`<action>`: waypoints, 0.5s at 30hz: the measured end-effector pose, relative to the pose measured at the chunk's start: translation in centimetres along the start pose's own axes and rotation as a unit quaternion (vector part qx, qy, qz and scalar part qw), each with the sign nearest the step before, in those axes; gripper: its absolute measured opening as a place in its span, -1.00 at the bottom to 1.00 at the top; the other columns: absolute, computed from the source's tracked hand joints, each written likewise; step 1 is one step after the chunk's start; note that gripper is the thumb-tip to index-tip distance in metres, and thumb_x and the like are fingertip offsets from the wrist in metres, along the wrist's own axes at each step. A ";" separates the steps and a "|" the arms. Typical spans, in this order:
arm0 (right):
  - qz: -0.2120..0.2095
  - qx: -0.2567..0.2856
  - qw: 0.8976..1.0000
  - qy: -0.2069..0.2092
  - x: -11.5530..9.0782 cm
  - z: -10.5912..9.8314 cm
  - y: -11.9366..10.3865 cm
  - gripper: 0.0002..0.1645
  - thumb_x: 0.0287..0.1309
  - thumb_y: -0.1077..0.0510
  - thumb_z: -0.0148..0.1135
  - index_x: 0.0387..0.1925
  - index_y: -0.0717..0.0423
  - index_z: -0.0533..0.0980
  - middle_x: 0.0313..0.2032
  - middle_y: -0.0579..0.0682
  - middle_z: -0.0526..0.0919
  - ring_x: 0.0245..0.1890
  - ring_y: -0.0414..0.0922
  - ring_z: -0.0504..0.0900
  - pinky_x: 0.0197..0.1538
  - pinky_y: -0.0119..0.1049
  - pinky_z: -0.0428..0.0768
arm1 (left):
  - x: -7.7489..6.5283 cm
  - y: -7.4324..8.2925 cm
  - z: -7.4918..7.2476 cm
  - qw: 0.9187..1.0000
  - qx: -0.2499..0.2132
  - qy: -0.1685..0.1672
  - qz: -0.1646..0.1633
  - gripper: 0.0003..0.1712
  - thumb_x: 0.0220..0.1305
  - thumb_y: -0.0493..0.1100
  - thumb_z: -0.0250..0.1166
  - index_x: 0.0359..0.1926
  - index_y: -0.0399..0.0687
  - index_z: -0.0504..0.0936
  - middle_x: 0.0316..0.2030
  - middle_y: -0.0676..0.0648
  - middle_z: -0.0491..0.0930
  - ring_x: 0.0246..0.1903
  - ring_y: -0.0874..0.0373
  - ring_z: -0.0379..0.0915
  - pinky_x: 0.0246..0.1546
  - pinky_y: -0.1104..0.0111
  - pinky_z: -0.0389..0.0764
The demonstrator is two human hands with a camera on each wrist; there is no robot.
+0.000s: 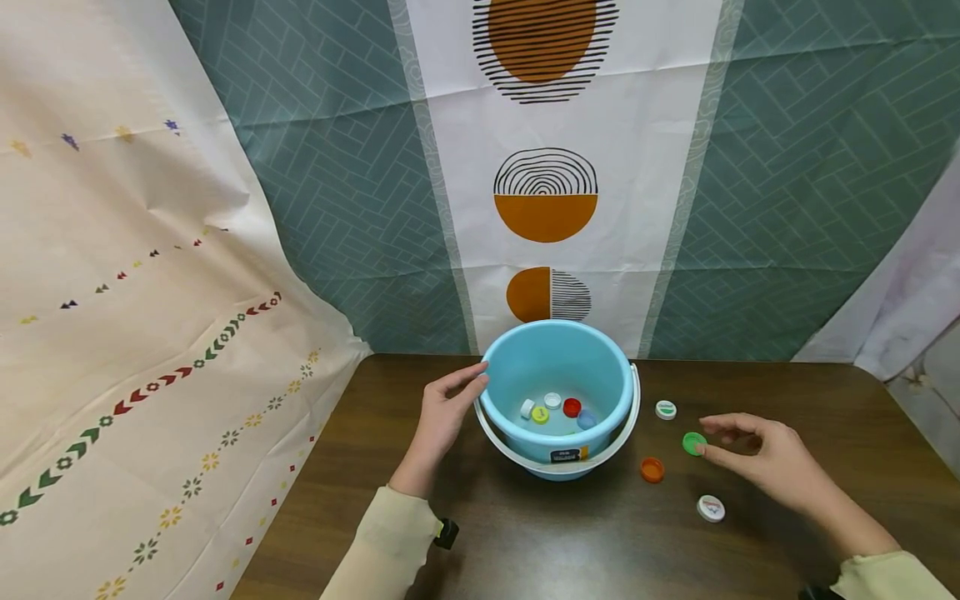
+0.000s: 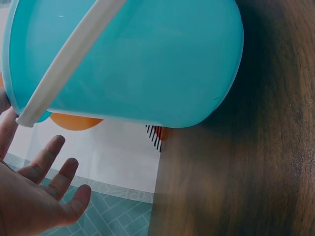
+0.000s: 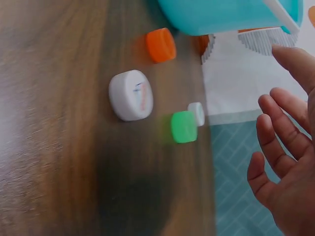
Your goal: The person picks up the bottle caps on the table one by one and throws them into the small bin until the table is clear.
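Note:
A light blue bucket (image 1: 555, 342) stands on the table, its white handle (image 1: 517, 457) hanging down at the front. With thumb and index finger my left hand (image 1: 441, 418) holds its left rim; the other fingers are spread in the left wrist view. Several bottle caps lie inside, among them a red cap (image 1: 572, 407) and a yellow cap (image 1: 540, 414). To the right, my right hand (image 1: 772, 467) hovers by a green cap (image 1: 692, 443), fingers loosely bent. The right wrist view shows the green cap (image 3: 184, 127) on the table, apart from the fingers.
Around the green cap lie an orange cap (image 1: 652, 470), a white cap with green print (image 1: 666, 410) and a white cap with red print (image 1: 711, 508). Behind the dark wooden table (image 1: 555, 550) hangs a patterned curtain (image 1: 337, 208); a cream cloth (image 1: 135, 275) hangs at left.

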State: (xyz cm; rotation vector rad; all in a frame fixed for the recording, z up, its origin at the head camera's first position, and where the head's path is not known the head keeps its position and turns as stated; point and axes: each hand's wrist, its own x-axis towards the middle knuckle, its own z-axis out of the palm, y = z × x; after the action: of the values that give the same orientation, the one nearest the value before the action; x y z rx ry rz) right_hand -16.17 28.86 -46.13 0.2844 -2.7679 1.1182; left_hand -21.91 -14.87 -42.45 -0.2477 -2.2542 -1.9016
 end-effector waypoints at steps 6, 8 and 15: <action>0.006 0.000 0.999 -0.036 -0.8 0.7 1.7 -0.48 -0.08 -0.17 0.40 -0.03 -0.16 0.57 -0.16 -0.07 0.67 -0.25 -0.26 0.52 -0.31 -0.46 0.50 | 0.1 -0.4 0.1 1.000 0.005 0.005 -0.002 -0.68 0.16 0.01 0.32 -0.04 0.11 0.68 -0.03 0.02 0.65 0.00 0.16 0.53 -0.06 0.38 0.56; 0.008 -0.002 0.999 -0.053 -1.1 0.9 2.2 -0.43 -0.10 -0.18 0.41 -0.01 -0.10 0.56 -0.13 -0.07 0.67 -0.23 -0.26 0.53 -0.29 -0.45 0.51 | -0.1 0.1 0.0 1.000 0.003 0.000 -0.003 -0.67 0.18 -0.03 0.31 -0.02 0.04 0.67 -0.01 -0.04 0.65 0.00 0.13 0.53 -0.07 0.37 0.57; -0.005 -0.010 0.993 -0.115 -1.7 1.5 3.3 -0.34 -0.26 -0.20 0.49 -0.03 -0.11 0.56 -0.13 -0.14 0.68 -0.26 -0.30 0.48 -0.26 -0.44 0.48 | -0.7 2.1 -0.1 1.000 0.003 -0.021 -0.013 -0.64 0.22 -0.14 0.27 0.04 -0.14 0.62 0.04 -0.15 0.60 0.03 0.11 0.51 -0.06 0.37 0.56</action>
State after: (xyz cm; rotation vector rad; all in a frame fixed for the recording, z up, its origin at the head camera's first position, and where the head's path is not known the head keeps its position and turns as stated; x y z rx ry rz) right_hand -15.36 30.35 -49.75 0.4503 -2.9704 1.1209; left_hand -20.75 -14.64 -40.57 -0.2597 -2.3001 -1.9205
